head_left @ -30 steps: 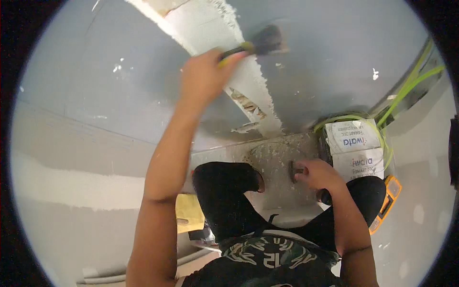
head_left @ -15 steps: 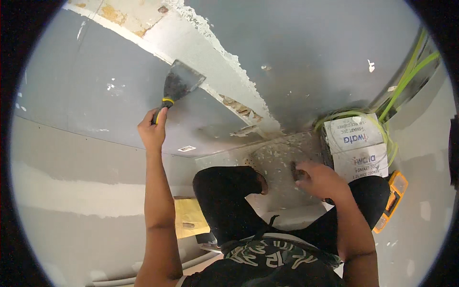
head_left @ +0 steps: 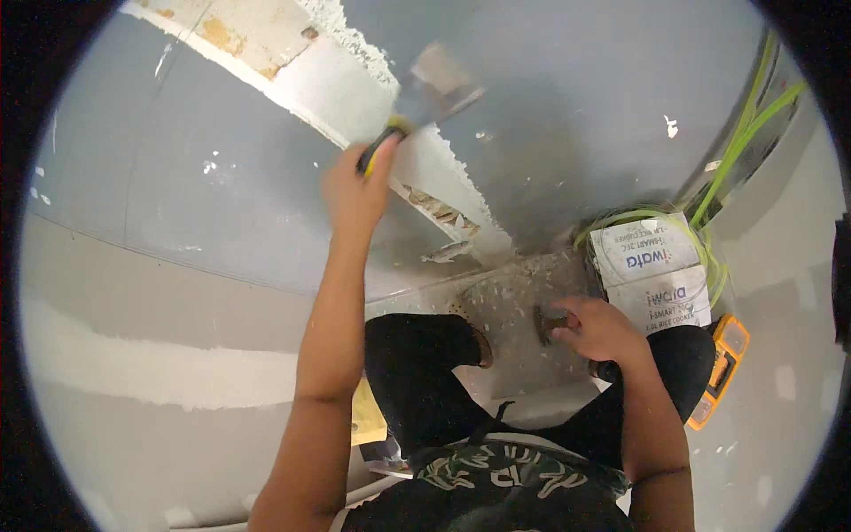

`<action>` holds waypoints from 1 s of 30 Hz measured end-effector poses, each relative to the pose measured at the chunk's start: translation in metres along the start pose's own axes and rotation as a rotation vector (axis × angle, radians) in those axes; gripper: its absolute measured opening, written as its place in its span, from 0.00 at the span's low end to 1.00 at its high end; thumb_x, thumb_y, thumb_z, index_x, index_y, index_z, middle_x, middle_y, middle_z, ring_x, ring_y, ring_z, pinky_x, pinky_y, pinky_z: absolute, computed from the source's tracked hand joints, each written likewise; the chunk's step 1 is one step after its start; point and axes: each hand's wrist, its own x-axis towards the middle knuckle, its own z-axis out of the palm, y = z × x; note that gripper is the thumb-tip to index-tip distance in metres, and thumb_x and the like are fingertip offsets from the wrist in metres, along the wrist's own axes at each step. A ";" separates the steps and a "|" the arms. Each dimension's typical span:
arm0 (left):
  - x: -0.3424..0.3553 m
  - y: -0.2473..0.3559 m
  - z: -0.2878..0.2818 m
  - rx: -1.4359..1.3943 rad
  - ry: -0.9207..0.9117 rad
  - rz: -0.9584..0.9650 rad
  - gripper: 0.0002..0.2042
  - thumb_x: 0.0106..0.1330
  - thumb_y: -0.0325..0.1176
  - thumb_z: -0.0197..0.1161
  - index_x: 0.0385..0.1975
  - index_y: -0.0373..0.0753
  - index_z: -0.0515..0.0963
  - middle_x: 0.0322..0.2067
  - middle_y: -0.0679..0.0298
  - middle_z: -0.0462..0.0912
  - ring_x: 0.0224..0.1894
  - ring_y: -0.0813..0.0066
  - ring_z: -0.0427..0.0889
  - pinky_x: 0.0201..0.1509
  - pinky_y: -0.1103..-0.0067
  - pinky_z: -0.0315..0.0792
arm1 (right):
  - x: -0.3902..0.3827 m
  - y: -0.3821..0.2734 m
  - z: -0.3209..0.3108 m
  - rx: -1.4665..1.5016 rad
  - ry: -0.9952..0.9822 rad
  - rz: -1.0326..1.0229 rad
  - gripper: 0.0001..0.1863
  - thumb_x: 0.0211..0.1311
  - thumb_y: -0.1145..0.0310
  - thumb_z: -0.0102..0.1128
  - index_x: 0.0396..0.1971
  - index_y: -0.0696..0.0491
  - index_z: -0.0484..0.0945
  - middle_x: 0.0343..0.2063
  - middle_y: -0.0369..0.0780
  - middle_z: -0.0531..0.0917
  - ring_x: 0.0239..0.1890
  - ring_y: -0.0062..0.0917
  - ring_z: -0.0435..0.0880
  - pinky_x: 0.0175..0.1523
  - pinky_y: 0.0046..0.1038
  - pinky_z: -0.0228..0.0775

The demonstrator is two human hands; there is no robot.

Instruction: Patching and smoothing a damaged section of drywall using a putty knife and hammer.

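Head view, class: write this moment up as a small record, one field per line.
Left hand: holds a scraper by its black-and-yellow handle
Blade: blurred; contact unclear
Right hand: holds a small dark object, kind unclear
Surface: grey, crossed by a pale, rough-edged strip
Right side: white printed box, green cable, orange item
Left side: yellow item beside the left leg

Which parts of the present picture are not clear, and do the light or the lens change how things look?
In the head view, the putty knife held by the left hand looks motion-blurred, most at its blade; in the same view, the white carton is sharper; also there, a soft shadow seems to darken the grey surface above the carton, and the fisheye leaves black corners.
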 end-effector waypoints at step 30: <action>-0.156 -0.031 0.116 -0.429 0.048 -0.487 0.22 0.72 0.47 0.51 0.28 0.30 0.74 0.18 0.55 0.77 0.19 0.68 0.74 0.25 0.72 0.68 | 0.004 0.013 0.017 -0.049 -0.070 -0.072 0.29 0.53 0.56 0.65 0.54 0.54 0.73 0.34 0.48 0.82 0.39 0.41 0.82 0.45 0.38 0.72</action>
